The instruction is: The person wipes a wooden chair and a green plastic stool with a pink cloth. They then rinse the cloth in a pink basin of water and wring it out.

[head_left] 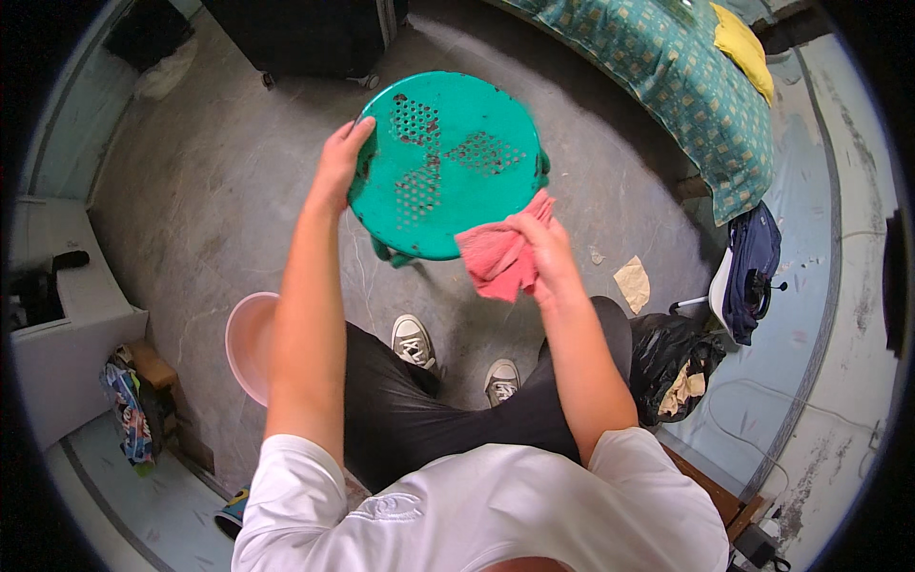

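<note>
In front of me is a round green stool (pixel 465 204) with a perforated, stained top; parts of its legs show below the rim. My left hand (pixel 342 161) grips the left edge, thumb lying on top. A pink cloth (pixel 493 261) is bunched in my right hand (pixel 547 250), at the lower right edge of the stool. Part of the cloth meets the rim there. The underside of the stool and most of its legs are hidden.
A pink basin (pixel 246 347) stands on the floor by my left forearm. To my right sit a black plastic bag (pixel 650 350) and a scrap of paper (pixel 632 284). A patterned green cloth (pixel 665 93) hangs at upper right; a black wheeled cabinet (pixel 307 36) is ahead.
</note>
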